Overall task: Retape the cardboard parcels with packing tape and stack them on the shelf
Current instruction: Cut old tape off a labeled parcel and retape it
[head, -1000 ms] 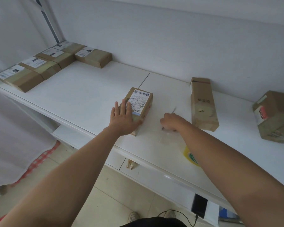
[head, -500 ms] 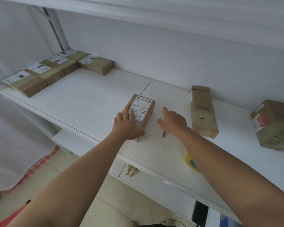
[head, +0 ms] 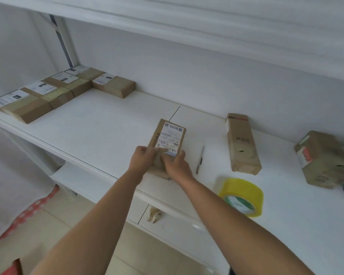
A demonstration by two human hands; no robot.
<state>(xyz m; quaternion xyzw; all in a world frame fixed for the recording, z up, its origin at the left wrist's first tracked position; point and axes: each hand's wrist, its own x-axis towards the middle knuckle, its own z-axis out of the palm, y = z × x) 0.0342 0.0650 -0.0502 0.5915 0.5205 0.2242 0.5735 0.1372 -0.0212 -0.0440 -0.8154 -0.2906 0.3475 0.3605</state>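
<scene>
Fingers of the left hand [head: 142, 161] and right hand [head: 176, 165] curled onto the near end of a labelled parcel [head: 168, 143], flat mid-shelf [head: 99, 124]. Just right, a knife [head: 200, 159]; nearer, the yellow tape roll [head: 241, 196]. Risk: fresh tape possibly wrinkling or lifting under uneven pressing.

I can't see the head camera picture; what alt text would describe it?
Both hands, left hand and right hand, grip a small labelled brown cardboard parcel on a white shelf. A yellow roll of packing tape lies to the right, with taped parcels lined up far left.
</scene>
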